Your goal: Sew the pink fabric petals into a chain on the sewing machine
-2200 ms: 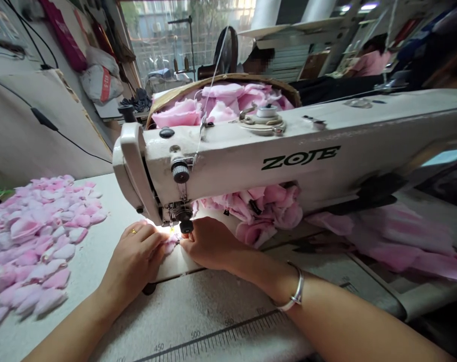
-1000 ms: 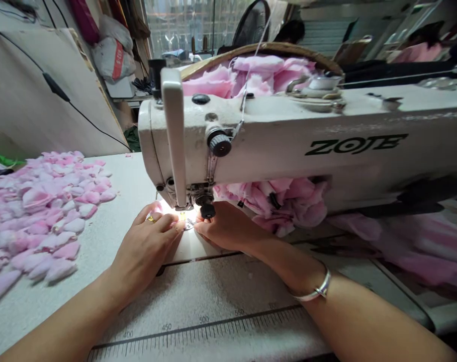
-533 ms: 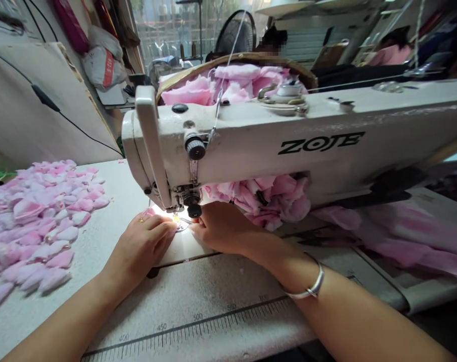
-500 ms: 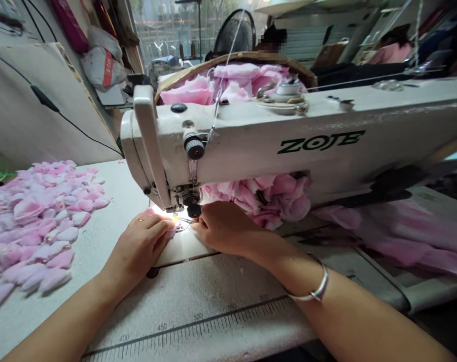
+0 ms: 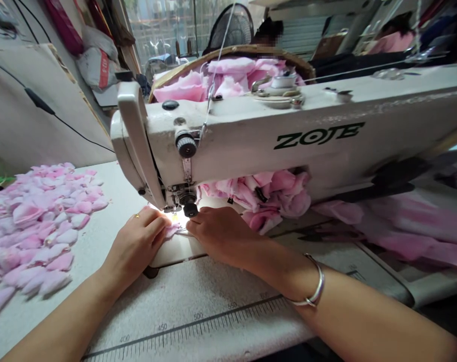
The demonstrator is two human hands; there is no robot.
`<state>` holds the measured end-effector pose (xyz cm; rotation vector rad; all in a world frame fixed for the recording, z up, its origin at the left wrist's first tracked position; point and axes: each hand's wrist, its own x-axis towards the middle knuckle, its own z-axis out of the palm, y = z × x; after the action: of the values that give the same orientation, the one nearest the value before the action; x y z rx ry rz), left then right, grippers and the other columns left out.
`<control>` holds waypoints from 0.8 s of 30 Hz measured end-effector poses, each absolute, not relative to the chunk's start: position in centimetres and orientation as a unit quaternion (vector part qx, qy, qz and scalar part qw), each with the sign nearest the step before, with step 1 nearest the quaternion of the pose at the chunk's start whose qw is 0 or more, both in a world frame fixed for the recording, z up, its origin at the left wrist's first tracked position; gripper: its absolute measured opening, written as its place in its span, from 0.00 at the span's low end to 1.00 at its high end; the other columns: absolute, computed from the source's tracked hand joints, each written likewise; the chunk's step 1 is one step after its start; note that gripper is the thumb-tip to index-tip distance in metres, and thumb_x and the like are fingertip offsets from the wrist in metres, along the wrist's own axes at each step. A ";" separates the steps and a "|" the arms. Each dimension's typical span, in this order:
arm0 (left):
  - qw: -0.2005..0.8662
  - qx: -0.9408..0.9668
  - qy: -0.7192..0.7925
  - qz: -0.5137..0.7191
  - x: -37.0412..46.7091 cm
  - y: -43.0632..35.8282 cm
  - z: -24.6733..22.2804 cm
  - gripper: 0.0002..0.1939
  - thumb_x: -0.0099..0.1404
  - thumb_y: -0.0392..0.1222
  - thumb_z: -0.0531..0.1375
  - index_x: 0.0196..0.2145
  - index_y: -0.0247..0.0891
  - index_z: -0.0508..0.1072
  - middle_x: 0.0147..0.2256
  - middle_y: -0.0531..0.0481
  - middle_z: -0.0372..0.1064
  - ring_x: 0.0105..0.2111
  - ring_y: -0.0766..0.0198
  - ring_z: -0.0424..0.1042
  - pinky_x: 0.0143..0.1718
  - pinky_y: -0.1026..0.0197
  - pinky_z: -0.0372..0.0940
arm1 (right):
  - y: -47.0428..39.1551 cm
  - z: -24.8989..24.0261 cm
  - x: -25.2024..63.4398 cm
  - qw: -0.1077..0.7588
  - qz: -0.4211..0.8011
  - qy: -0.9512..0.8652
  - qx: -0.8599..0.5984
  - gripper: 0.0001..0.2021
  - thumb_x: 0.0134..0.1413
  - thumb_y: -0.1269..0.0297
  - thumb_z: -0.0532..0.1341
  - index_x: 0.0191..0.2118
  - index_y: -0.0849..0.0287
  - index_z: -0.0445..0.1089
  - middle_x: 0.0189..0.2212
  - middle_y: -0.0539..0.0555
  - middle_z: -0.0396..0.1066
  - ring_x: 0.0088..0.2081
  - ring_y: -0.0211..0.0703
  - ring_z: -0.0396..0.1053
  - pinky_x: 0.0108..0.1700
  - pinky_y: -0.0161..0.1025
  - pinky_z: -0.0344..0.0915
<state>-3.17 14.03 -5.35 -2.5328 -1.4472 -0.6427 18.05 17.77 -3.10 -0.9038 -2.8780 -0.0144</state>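
Under the lit needle area of a white sewing machine (image 5: pixel 220 146), a small pink fabric piece (image 5: pixel 172 230) lies on the machine bed. My left hand (image 5: pixel 138 239) pinches this piece from the left, fingers closed, a ring on one finger. Just right of the needle, my right hand (image 5: pixel 220 234) is closed, its fingertips low by the presser foot. A thin metallic glint shows near those fingertips, but what they hold is hidden. Gathered pink fabric (image 5: pixel 266 193) bunches behind my right hand, beneath the machine arm.
Many loose pink fabric petals (image 5: pixel 35 226) cover the table's left side. A basket (image 5: pixel 307 68) of pink fabric stands behind the machine. More pink fabric (image 5: pixel 409 226) lies at right. A printed ruler (image 5: pixel 198 327) runs along the front edge. Two people sit beyond.
My right hand has shifted slightly left, its fingertips closer to the fabric piece. The thin metal tips seen by the needle earlier are now mostly hidden. The camera view has moved a little.
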 end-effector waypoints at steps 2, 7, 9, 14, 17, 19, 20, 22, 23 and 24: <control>0.106 -0.859 -0.460 -0.197 -3.2 14.0 -5.2 0.10 0.71 0.39 0.51 0.38 0.38 0.71 0.35 0.49 0.68 0.35 0.60 0.66 0.35 0.57 0.62 | 17.7 -2.8 18.3 0.061 0.014 -0.946 -0.319 0.08 0.55 0.75 0.57 0.36 0.58 0.71 0.31 0.53 0.72 0.32 0.43 0.68 0.25 0.40 0.47; 0.112 -0.875 -0.433 -0.187 -3.3 13.8 -5.0 0.09 0.71 0.37 0.51 0.41 0.37 0.71 0.39 0.48 0.71 0.39 0.59 0.66 0.38 0.56 0.62 | 17.8 -2.1 19.2 0.071 0.102 -0.902 -0.413 0.07 0.59 0.64 0.57 0.36 0.58 0.72 0.36 0.52 0.73 0.34 0.43 0.69 0.31 0.39 0.53; 0.103 -0.876 -0.430 -0.193 -3.3 13.8 -5.1 0.09 0.71 0.37 0.51 0.41 0.37 0.71 0.39 0.48 0.71 0.40 0.59 0.66 0.39 0.56 0.62 | 17.8 -2.1 19.3 0.073 0.110 -0.891 -0.435 0.07 0.59 0.63 0.57 0.36 0.58 0.72 0.37 0.52 0.73 0.36 0.43 0.69 0.31 0.39 0.54; 0.082 -0.876 -0.425 -0.213 -3.3 13.8 -5.2 0.09 0.71 0.36 0.51 0.41 0.37 0.71 0.38 0.48 0.70 0.41 0.60 0.66 0.40 0.56 0.63 | 17.7 -2.7 18.7 0.079 0.069 -0.905 -0.412 0.10 0.61 0.63 0.55 0.36 0.58 0.72 0.36 0.53 0.72 0.34 0.43 0.69 0.30 0.40 0.52; 0.069 -0.875 -0.424 -0.222 -3.3 13.9 -5.3 0.09 0.71 0.36 0.52 0.41 0.36 0.71 0.38 0.48 0.70 0.40 0.61 0.66 0.40 0.57 0.63 | 17.7 -2.9 18.2 0.080 0.055 -0.908 -0.408 0.10 0.62 0.63 0.55 0.34 0.58 0.72 0.34 0.52 0.72 0.30 0.41 0.67 0.27 0.39 0.48; 0.064 -0.875 -0.423 -0.226 -3.2 13.8 -5.4 0.08 0.71 0.37 0.52 0.41 0.36 0.71 0.38 0.48 0.70 0.40 0.61 0.66 0.39 0.57 0.63 | 17.8 -3.0 18.1 0.089 0.056 -0.908 -0.405 0.09 0.61 0.63 0.55 0.34 0.58 0.71 0.33 0.51 0.72 0.29 0.40 0.67 0.26 0.39 0.47; 0.062 -0.875 -0.423 -0.227 -3.2 13.8 -5.4 0.08 0.71 0.37 0.52 0.41 0.37 0.71 0.38 0.48 0.70 0.40 0.61 0.66 0.40 0.57 0.63 | 17.8 -3.1 18.0 0.096 0.056 -0.909 -0.403 0.09 0.61 0.64 0.56 0.33 0.58 0.71 0.33 0.50 0.72 0.29 0.40 0.67 0.25 0.39 0.46; 0.056 -0.875 -0.425 -0.223 -3.2 13.8 -5.3 0.08 0.71 0.36 0.52 0.42 0.37 0.71 0.39 0.48 0.70 0.40 0.61 0.65 0.41 0.57 0.63 | 17.8 -3.2 18.0 0.105 0.049 -0.911 -0.395 0.08 0.60 0.65 0.56 0.33 0.58 0.71 0.33 0.50 0.72 0.29 0.39 0.66 0.25 0.39 0.44; 0.053 -0.876 -0.427 -0.219 -3.3 13.8 -5.3 0.08 0.71 0.36 0.52 0.42 0.38 0.71 0.39 0.48 0.70 0.40 0.61 0.65 0.41 0.58 0.63 | 17.8 -3.2 18.0 0.106 0.041 -0.913 -0.391 0.07 0.60 0.65 0.56 0.33 0.58 0.71 0.33 0.50 0.72 0.29 0.39 0.66 0.24 0.40 0.43; 0.049 -0.876 -0.428 -0.216 -3.3 13.8 -5.3 0.08 0.71 0.35 0.52 0.42 0.38 0.70 0.40 0.48 0.70 0.40 0.61 0.65 0.42 0.58 0.63 | 17.8 -3.2 18.0 0.105 0.033 -0.915 -0.387 0.07 0.60 0.66 0.56 0.33 0.58 0.71 0.33 0.50 0.71 0.28 0.39 0.65 0.24 0.40 0.42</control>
<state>-3.31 13.81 -5.31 -2.6699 -1.3039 -0.6568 18.01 17.75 -3.24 -1.1417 -2.6972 0.0970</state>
